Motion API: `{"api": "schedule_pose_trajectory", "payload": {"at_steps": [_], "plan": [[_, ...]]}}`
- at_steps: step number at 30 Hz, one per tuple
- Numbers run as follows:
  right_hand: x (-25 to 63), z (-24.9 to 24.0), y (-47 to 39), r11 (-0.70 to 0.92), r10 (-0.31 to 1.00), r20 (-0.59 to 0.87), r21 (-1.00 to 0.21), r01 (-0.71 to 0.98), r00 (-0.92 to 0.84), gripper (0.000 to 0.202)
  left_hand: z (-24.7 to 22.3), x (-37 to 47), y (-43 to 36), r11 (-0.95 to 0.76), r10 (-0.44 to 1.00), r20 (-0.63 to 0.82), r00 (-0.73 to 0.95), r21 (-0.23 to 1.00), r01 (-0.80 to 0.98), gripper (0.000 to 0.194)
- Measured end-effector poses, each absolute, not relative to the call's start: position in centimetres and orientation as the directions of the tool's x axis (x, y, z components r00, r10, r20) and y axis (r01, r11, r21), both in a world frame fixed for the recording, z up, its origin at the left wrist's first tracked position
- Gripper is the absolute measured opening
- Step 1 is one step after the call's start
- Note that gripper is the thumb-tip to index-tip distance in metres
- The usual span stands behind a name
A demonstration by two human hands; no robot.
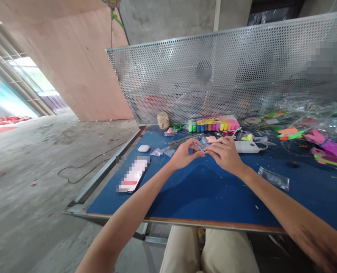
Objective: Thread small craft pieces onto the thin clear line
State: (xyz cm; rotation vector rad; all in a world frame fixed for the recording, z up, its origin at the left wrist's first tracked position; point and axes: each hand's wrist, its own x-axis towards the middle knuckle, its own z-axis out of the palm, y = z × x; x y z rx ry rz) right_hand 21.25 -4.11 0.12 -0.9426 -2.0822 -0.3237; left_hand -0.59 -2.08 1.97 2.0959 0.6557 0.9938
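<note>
Over the middle of the blue table, my left hand and my right hand meet at the fingertips. Between them is a small, clear, bluish piece, perhaps plastic; its exact shape is too small to tell. The fingers of both hands are bent and pinched on it. Behind the hands lie thin metal rods and a small peach-coloured piece. A white power strip is just right of my right hand.
A phone and a white earbud case lie at the left. Coloured clay tubs and a stone stand before the perforated metal panel. Foam cutouts and a clear bag are at the right.
</note>
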Motion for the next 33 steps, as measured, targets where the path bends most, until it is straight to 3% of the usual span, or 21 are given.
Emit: {"api": "schedule_pose_trajectory", "payload": {"at_steps": [2,5,9,16,20,25,33], "plan": [[21.2,-0.1,-3.9,0.687,0.553,0.760,-0.183,0.704,-0.341,0.016,2.1,-0.7,-2.0,-0.658,0.675,0.453,0.582,0.726,0.198,0.036],[21.0,-0.4,-3.5,0.684,0.634,0.720,-0.354,0.638,-0.281,0.017,2.3,-0.9,-1.9,-0.755,0.637,0.492,0.594,0.552,0.353,0.043],[20.8,-0.5,-3.3,0.669,0.723,0.635,-0.543,0.508,-0.273,0.022,2.2,-1.0,-1.5,-0.800,0.593,0.551,0.587,0.321,0.507,0.036],[20.9,-0.3,-3.3,0.574,0.818,0.507,-0.695,0.434,-0.270,0.025,2.6,-1.6,-1.8,-0.799,0.395,0.648,0.651,-0.107,0.592,0.047],[21.0,-0.6,-3.1,0.505,0.861,0.441,-0.800,0.323,-0.253,0.028,2.9,-1.7,-2.1,-0.758,0.313,0.624,0.716,-0.290,0.584,0.037],[20.6,-1.0,-3.0,0.471,0.865,0.403,-0.856,0.210,-0.299,0.024,3.0,-1.9,-2.1,-0.757,0.227,0.668,0.709,-0.337,0.559,0.018],[20.5,-1.2,-3.2,0.442,0.875,0.390,-0.884,0.148,-0.286,0.020,3.1,-2.5,-1.8,-0.830,0.218,0.647,0.731,-0.271,0.487,0.024]]}}
